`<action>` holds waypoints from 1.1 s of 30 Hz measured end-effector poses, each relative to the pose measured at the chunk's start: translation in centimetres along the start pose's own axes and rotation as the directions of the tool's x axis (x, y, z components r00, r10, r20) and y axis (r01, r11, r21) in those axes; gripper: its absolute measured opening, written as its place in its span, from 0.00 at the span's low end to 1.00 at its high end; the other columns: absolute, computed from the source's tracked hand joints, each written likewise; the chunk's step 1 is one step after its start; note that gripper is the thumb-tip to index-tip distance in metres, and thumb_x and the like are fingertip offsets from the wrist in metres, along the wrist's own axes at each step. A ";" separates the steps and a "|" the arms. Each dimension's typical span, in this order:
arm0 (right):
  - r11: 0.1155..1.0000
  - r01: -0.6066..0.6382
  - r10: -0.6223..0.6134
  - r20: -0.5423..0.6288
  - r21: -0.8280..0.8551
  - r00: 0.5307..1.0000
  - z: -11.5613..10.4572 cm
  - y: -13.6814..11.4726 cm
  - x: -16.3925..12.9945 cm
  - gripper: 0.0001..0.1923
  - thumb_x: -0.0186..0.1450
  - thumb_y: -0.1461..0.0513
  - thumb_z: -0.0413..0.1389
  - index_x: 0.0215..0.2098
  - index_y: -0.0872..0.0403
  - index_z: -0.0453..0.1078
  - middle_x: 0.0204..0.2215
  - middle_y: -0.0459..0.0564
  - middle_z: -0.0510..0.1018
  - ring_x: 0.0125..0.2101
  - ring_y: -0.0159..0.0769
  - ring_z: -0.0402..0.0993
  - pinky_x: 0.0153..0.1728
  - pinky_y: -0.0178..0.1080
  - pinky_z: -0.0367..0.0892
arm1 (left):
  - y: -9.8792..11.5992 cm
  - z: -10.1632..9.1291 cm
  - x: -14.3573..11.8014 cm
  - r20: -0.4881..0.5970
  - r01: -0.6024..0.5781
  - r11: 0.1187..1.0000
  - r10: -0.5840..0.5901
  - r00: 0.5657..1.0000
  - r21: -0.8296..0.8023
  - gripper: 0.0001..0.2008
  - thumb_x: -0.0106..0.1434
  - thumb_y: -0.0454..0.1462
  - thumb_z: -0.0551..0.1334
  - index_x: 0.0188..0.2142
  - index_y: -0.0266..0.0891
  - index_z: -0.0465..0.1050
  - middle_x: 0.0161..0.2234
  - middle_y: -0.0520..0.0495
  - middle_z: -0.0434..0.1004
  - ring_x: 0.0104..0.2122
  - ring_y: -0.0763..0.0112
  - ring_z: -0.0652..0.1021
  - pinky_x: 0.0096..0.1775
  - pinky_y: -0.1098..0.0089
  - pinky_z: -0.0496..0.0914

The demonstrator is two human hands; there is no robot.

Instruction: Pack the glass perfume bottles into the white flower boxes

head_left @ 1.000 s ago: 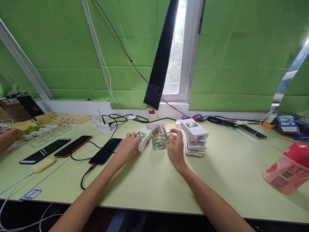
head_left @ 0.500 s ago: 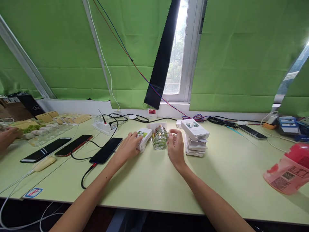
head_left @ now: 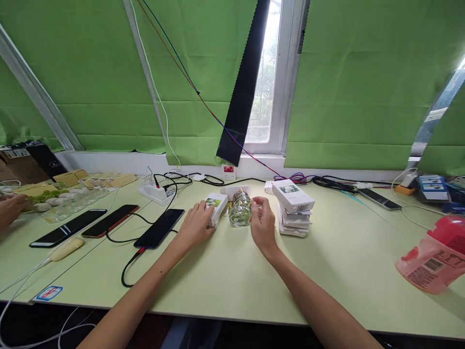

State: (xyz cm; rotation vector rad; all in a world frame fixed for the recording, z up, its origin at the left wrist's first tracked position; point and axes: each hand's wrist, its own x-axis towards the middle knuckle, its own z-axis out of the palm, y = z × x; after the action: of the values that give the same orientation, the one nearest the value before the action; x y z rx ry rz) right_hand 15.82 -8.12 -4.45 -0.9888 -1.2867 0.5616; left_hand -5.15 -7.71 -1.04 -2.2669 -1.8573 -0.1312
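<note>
My left hand [head_left: 197, 220] is closed over the near end of a white box [head_left: 218, 206] with a green-and-white picture on its top. To the right of that box stands a short row of clear glass bottles [head_left: 240, 215] with shiny gold tops, one behind another. My right hand [head_left: 263, 220] is beside the row, its fingers curled in against the bottles' right side. Whatever its fingertips hold is hidden. Just right of this hand is a stack of white boxes [head_left: 294, 228], the top box [head_left: 293, 195] bearing the same kind of picture.
Several phones lie at left, the nearest phone [head_left: 159, 229] on a black cable. A power strip [head_left: 154, 191] and tangled cables run along the wall. At far left is another person's hand [head_left: 12, 208] near egg-like items. A pink container [head_left: 434, 254] stands at right.
My right hand has shifted very slightly left, its fingers curling in closer to the bottles. My left hand stays on the white box.
</note>
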 end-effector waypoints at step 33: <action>0.966 0.236 -0.155 0.503 -0.101 0.850 1.5 1.0 -1.5 0.23 0.77 0.54 0.42 0.26 0.50 0.64 0.18 0.44 0.72 0.21 0.33 0.68 0.30 0.36 0.60 | 1.0 1.5 16.8 0.099 0.044 0.951 -0.014 0.995 -0.305 0.16 0.71 0.44 0.65 0.51 0.35 0.75 0.50 0.42 0.78 0.48 0.61 0.80 0.50 0.55 0.77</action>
State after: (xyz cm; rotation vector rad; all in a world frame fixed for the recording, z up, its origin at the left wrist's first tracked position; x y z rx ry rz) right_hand 14.21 -8.44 -6.16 -0.8547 -1.8934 0.5775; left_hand -0.85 8.49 0.72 -2.4858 -2.0434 -0.3449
